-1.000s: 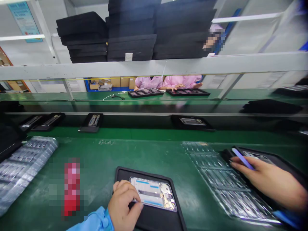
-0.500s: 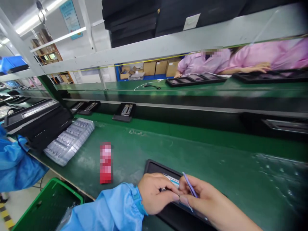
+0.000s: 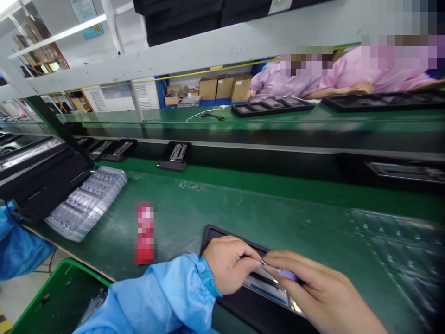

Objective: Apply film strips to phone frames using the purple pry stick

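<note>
My left hand [image 3: 230, 265], in a blue sleeve, is closed in a pinch above the black tray [image 3: 210, 234]. Whatever small thing lies between thumb and forefinger is too small to name. My right hand [image 3: 314, 284] meets it fingertip to fingertip, fingers closed around a thin purple tool [image 3: 288, 275] that is mostly hidden by the fingers. Beneath both hands, a flat device part with a silvery frame and blue strip [image 3: 267, 290] rests in the tray, partly covered.
A pixelated red object [image 3: 146, 234] lies left of the tray. Clear plastic blister trays [image 3: 86, 199] are at left, another [image 3: 399, 246] at right. A green crate [image 3: 62, 297] stands below the table edge. Small black trays [image 3: 174, 155] line the back; people in pink sit opposite.
My right hand has turned over the tray, so the purple tool now shows less. Both hands stay together at the fingertips. The view has shifted slightly, and more of the device part shows.
</note>
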Available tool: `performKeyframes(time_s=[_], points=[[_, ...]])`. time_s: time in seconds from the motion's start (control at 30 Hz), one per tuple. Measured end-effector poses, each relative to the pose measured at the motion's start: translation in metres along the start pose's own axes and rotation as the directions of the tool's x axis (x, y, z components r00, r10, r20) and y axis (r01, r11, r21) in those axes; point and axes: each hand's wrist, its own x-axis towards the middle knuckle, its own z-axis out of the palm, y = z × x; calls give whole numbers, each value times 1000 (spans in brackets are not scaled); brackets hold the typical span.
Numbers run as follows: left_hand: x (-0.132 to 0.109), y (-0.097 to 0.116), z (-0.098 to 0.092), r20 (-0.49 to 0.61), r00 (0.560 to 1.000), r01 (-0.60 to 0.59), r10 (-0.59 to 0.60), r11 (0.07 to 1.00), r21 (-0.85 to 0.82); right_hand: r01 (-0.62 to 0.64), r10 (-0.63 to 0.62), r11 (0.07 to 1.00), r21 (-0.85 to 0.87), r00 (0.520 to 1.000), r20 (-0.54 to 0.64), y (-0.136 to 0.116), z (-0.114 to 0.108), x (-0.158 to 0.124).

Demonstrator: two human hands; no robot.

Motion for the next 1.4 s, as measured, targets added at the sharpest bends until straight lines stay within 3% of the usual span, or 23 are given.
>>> performKeyframes(time_s=[0.17, 0.3, 0.47, 0.73, 0.9, 1.17, 1.4], points=[[5, -6, -2, 60, 998, -33, 29, 997, 67, 147, -154, 964, -221, 988, -15, 24, -2, -11], [2, -26, -3, 111, 991, -96, 70, 963, 253, 143, -139, 916, -374, 990, 38, 55, 6, -28], [-1, -41, 1, 290, 957, -157, 20, 875, 457, 163, -115, 890, -425, 984, 136, 80, 22, -43], [3, -39, 0, 369, 929, -164, -22, 871, 463, 63, 15, 938, -341, 975, 223, 82, 30, -33], [3, -39, -1, 384, 923, -166, -34, 865, 474, 33, 65, 919, -394, 970, 234, 78, 33, -34], [2, -39, -1, 384, 922, -176, -36, 848, 500, 108, -2, 871, -479, 976, 216, 71, 39, -35], [0, -40, -1, 381, 924, -181, -30, 845, 504, 88, -8, 896, -435, 983, 181, 73, 36, -40]])
